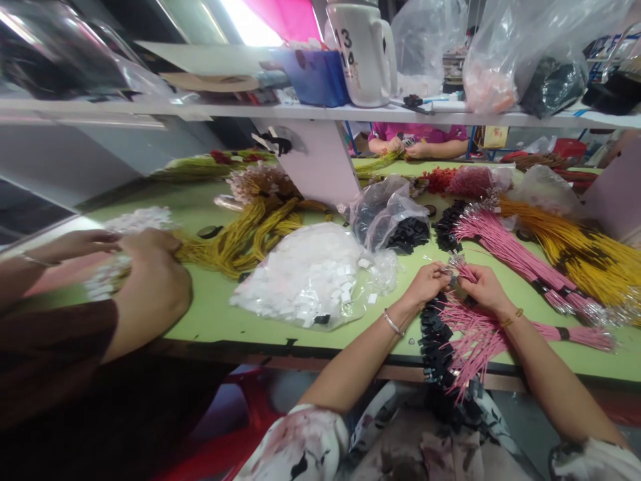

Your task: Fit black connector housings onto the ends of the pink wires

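My right hand (485, 288) is closed on a small bunch of pink wires (467, 270), their metal-tipped ends poking out toward the left. Close beside those ends, my left hand (429, 283) has thumb and fingertips pinched together; what they grip is too small to make out. Under both hands runs a dense row of black connectors (435, 334) with pink wires (473, 337) attached, hanging over the table edge onto my lap. A banded bundle of pink wires (575, 335) lies to the right of my right wrist.
A clear bag of white connectors (305, 280) lies left of my hands, with a bag of black connectors (408, 234) behind. Pink bundles (515, 257) and yellow wires (581, 247) lie right. At left, a co-worker's hands (155, 267) handle white-ended yellow wires. A shelf (240, 110) spans above.
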A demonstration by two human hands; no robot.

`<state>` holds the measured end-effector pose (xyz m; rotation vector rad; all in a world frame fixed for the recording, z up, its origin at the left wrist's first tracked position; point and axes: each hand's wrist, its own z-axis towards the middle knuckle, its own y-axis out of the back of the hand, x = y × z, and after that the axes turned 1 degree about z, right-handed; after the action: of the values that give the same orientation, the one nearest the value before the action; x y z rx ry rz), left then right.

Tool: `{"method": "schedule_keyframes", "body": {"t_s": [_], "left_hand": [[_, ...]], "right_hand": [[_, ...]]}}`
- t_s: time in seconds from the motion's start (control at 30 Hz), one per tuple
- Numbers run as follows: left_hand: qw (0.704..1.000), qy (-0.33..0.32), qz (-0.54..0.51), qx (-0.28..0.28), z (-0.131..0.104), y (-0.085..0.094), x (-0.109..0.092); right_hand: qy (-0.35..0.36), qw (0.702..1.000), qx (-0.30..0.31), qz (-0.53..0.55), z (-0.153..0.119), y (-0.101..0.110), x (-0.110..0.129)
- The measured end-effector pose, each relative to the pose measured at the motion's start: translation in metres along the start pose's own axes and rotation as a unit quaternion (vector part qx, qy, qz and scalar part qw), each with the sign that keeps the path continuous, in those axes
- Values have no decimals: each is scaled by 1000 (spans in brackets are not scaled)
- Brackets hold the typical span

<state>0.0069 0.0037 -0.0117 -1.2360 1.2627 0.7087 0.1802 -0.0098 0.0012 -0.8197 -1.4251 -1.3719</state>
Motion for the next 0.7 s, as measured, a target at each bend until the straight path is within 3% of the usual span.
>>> {"method": "schedule_keyframes", "body": {"t_s": [0.33,0.43,0.53,0.57,0.63,0.7], "left_hand": [[999,-28,23,-33,-1,1,7],[997,-35,58,42,-6,10,-3],[977,-30,113,176,-11,29,-21],[970,-33,144,193,-13,37,-26],[956,-47,249,149,-15,49,-31],[915,-51,395,67,-17,57,-29]], "right_hand": [[-30,996,86,2,-3,4,-3],[-24,996,88,20,-3,5,-2],[-7,1000,22,-10,1,5,-3],[-7,1000,7,-21,2,6,-4],[-20,999,5,-35,6,5,-8],[-33,998,10,-54,9,5,-13]]}}
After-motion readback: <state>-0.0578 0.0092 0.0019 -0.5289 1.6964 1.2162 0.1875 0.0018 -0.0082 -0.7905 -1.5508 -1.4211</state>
